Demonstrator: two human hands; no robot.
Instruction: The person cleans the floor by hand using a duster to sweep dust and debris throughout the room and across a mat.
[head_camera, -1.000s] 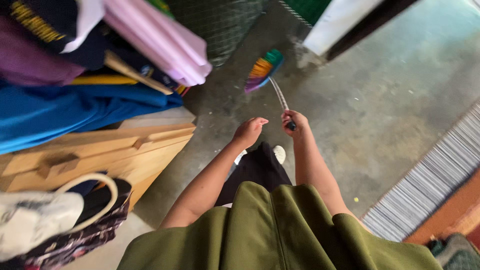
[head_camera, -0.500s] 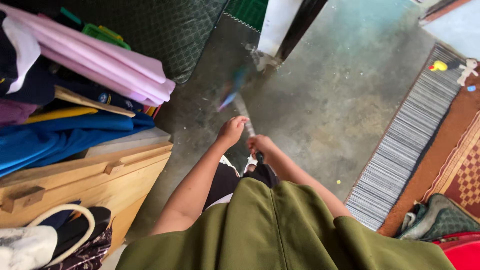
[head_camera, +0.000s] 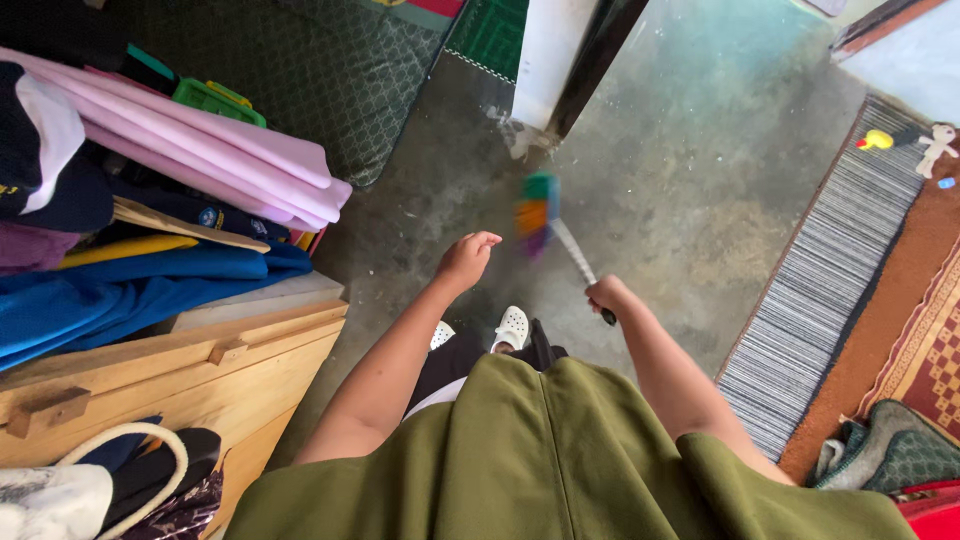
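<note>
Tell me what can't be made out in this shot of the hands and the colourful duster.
Head view:
- Duster head: motion-blurred, its material unclear.
- Handle end: hidden inside the right hand.
- Left hand: curled, palm side hidden.
- White shoes: partly covered by the green garment.
- Small toys on the rug: too small to identify.

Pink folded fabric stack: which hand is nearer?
Left. The left hand, empty and loosely curled, hangs just right of the pink folded fabric stack. The right hand grips the broom handle further right.

Multicoloured broom (head_camera: 538, 212); grey-striped rug (head_camera: 820, 300); pink fabric (head_camera: 215, 160); blue cloth (head_camera: 130, 290).
</note>
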